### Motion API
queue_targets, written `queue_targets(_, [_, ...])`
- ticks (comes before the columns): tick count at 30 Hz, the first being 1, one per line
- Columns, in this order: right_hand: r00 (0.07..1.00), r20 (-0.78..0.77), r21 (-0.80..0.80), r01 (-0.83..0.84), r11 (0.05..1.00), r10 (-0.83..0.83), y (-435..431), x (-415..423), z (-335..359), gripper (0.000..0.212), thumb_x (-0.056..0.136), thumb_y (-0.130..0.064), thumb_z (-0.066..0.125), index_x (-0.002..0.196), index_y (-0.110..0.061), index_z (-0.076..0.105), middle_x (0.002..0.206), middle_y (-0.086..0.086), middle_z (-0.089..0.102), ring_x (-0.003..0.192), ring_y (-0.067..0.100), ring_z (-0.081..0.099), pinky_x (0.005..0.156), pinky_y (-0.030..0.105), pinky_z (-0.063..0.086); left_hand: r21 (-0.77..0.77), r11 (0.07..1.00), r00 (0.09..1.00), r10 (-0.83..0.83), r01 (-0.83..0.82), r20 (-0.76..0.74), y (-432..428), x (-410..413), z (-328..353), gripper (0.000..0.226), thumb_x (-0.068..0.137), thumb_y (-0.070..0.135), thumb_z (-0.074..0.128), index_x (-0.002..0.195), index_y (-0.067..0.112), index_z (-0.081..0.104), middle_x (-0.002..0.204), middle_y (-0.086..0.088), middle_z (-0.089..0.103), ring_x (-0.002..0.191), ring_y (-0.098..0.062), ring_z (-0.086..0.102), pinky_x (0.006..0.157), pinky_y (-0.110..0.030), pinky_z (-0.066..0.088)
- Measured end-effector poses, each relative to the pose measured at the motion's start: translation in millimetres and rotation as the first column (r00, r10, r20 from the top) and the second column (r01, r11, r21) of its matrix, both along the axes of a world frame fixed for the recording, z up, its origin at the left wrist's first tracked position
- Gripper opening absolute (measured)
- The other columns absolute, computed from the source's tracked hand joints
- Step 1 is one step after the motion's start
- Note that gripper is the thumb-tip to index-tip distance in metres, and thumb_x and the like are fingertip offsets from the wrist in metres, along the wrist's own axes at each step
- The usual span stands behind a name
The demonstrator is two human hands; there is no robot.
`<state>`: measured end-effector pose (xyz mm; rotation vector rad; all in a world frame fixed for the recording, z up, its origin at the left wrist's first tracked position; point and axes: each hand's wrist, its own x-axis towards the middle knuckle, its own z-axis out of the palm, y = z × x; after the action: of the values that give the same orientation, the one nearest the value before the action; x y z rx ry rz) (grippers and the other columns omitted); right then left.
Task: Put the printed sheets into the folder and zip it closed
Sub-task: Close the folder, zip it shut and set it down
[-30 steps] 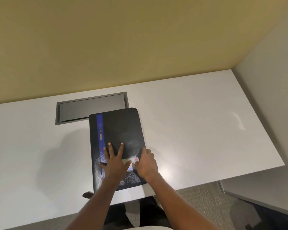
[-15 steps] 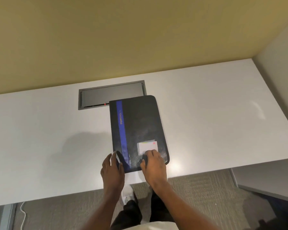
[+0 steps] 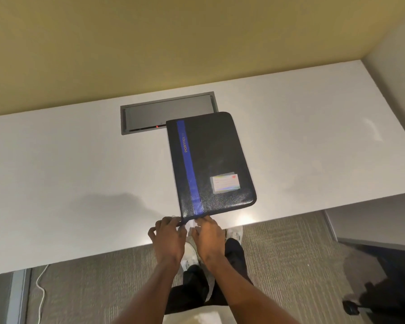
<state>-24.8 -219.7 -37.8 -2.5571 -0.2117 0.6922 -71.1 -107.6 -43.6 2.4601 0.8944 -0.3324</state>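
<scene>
A black zip folder (image 3: 216, 160) with a blue stripe, the word PORTFOLIO and a small label card lies closed and flat on the white desk (image 3: 80, 183). Its near-left corner is at my fingertips. My left hand (image 3: 167, 239) pinches that corner, where a dark tab or zip end shows between the fingers. My right hand (image 3: 208, 237) touches the folder's near edge just right of the blue stripe, fingers curled. No printed sheets are visible.
A grey recessed cable hatch (image 3: 166, 112) is set in the desk behind the folder, which overlaps its right end. A yellow wall stands behind the desk, a grey partition at right. A white cable (image 3: 41, 293) lies on the carpet below left.
Both hands have slid back from the folder's cover to its near edge, gathering at the near-left corner. The camera has drawn back, and the folder sits farther from me in view.
</scene>
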Motion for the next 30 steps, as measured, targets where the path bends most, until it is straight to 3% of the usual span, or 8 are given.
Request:
queue_targets(4, [0.998,0.031,0.002,0.049,0.999,-0.049,11.1,-11.3,-7.3,0.026,0.094,-0.024,0.065,0.119,-0.025,0.072,0.120,-0.002,0.067,0.107,0.021,0.066,0.092,0.035,0.054,-0.102,0.988,0.993,0.118,-0.115,0.016,3.8,3.9,-5.3,0.015,0.099,0.026,0.064,0.098,0.029,0.079,0.117,0.006,0.069,0.119,-0.020,0.053,0.104,-0.045,0.030])
queue_targets(7, [0.987,0.033,0.049,0.156,0.986,-0.158,24.1,-19.2,-8.4,0.020,0.091,-0.018,0.067,0.108,-0.025,0.074,0.112,-0.003,0.069,0.100,0.020,0.067,0.083,0.036,0.055,-0.194,0.970,0.984,0.164,-0.149,0.062,5.3,3.2,-6.2,0.023,0.098,0.018,0.063,0.086,0.032,0.077,0.112,0.007,0.071,0.112,-0.019,0.058,0.092,-0.040,0.029])
queue_targets(10, [0.979,0.024,0.042,0.199,0.979,-0.200,32.3,-22.8,-8.4,0.012,0.092,-0.017,0.064,0.099,-0.020,0.073,0.103,-0.001,0.069,0.093,0.021,0.066,0.080,0.039,0.054,-0.259,0.953,0.979,0.186,-0.158,0.088,8.4,3.0,-5.1,0.030,0.096,0.014,0.064,0.078,0.037,0.070,0.104,0.009,0.071,0.102,-0.015,0.066,0.091,-0.038,0.032])
queue_targets(13, [0.967,0.014,0.051,0.254,0.966,-0.255,33.1,-25.2,-9.7,0.014,0.094,-0.015,0.060,0.088,-0.019,0.072,0.093,-0.001,0.068,0.085,0.019,0.063,0.075,0.037,0.053,-0.240,0.965,0.989,0.129,-0.107,0.075,14.7,3.5,-3.5,0.031,0.097,0.015,0.064,0.076,0.037,0.068,0.089,0.014,0.070,0.094,-0.016,0.072,0.097,-0.043,0.046])
queue_targets(16, [0.945,-0.013,0.060,0.328,0.943,-0.328,32.6,-27.9,-11.1,0.016,0.095,-0.019,0.060,0.085,-0.021,0.072,0.092,-0.005,0.063,0.081,0.013,0.059,0.068,0.025,0.050,-0.187,0.982,0.997,0.047,-0.036,0.056,19.5,4.3,-0.4,0.026,0.099,0.018,0.064,0.078,0.032,0.072,0.079,0.013,0.072,0.086,-0.016,0.072,0.093,-0.043,0.050])
queue_targets(21, [0.927,0.048,0.069,0.369,0.927,-0.372,34.9,-30.9,-13.0,0.010,0.098,-0.030,0.056,0.097,-0.023,0.064,0.097,-0.006,0.059,0.086,0.017,0.059,0.076,0.039,0.054,-0.183,0.979,0.992,-0.072,0.091,0.107,21.3,5.3,4.4,0.018,0.092,0.016,0.071,0.077,0.025,0.072,0.069,0.015,0.064,0.074,-0.015,0.067,0.078,-0.034,0.049])
queue_targets(25, [0.923,0.028,0.101,0.379,0.920,-0.383,38.1,-34.9,-15.4,0.007,0.100,-0.029,0.057,0.095,-0.026,0.059,0.083,-0.005,0.065,0.075,0.015,0.061,0.066,0.038,0.054,-0.253,0.964,0.992,-0.053,0.081,0.117,24.1,5.1,5.6,0.027,0.093,0.015,0.071,0.073,0.031,0.064,0.077,0.009,0.071,0.079,-0.016,0.069,0.083,-0.039,0.054])
queue_targets(30, [0.931,0.128,0.026,0.343,0.939,-0.343,33.1,-31.5,-16.7,0.009,0.096,-0.029,0.065,0.092,-0.022,0.069,0.084,-0.004,0.069,0.076,0.015,0.062,0.069,0.031,0.049,-0.104,0.971,0.975,-0.207,0.215,0.085,33.7,8.9,1.7,0.018,0.092,0.024,0.070,0.074,0.020,0.073,0.070,0.005,0.070,0.076,-0.019,0.067,0.083,-0.041,0.051])
